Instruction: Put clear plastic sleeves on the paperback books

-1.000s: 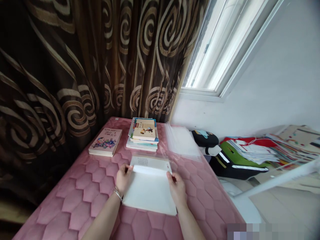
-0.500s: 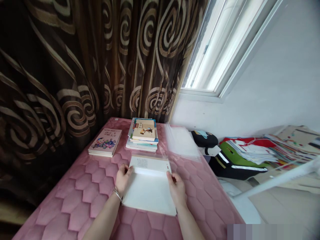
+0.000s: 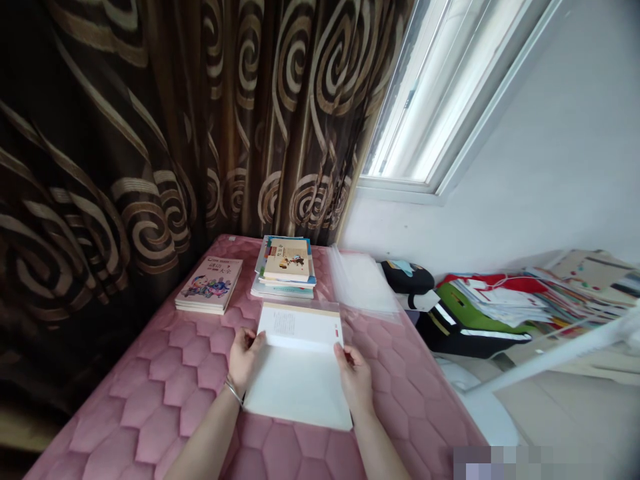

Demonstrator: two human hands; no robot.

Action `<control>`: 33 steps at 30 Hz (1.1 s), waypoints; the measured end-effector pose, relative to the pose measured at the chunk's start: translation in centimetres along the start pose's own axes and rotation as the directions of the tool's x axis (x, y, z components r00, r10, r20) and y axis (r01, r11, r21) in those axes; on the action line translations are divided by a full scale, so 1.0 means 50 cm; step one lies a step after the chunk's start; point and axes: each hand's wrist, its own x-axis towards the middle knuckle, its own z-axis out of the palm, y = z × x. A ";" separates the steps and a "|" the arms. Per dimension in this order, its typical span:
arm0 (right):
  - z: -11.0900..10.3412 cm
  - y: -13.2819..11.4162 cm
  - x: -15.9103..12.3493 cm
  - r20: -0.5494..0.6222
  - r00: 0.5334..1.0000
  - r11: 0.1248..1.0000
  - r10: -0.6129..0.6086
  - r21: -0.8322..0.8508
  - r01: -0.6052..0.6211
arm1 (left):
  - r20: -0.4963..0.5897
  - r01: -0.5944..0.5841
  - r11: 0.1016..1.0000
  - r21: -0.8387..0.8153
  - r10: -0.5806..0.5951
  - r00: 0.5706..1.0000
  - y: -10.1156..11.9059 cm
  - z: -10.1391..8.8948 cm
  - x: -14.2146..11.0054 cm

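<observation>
Evenly pinching an open book (image 3: 299, 373) at opposite edges with drawn-together fingers of left hand (image 3: 243, 360) and right hand (image 3: 357, 375), probably to keep it spread.

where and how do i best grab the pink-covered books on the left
Probably the near edge of the pink-covered books, coming from the wearer's side, thumb on top, fingers underneath. They lie flat on the quilted mattress, and that edge faces the wearer, while the curtain hangs beyond. The left hand is nearer, but it holds the open book.
</observation>
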 end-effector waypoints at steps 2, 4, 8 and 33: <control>0.000 -0.002 -0.001 0.007 1.000 1.000 0.008 0.000 -0.008 | 0.044 0.026 1.000 -0.004 -0.026 0.999 0.005 0.000 -0.001; 0.000 -0.004 -0.002 0.015 1.000 1.000 0.011 0.005 -0.011 | 0.065 0.042 0.999 -0.006 -0.042 0.997 0.010 0.001 -0.003; -0.001 -0.006 -0.003 0.029 0.999 0.999 0.013 0.033 -0.014 | 0.053 0.035 0.999 0.006 -0.035 0.998 0.015 0.001 -0.004; 0.000 0.002 0.003 0.030 0.999 1.000 0.011 0.012 -0.011 | 0.234 0.086 0.972 -0.221 -0.033 0.972 0.013 0.000 -0.006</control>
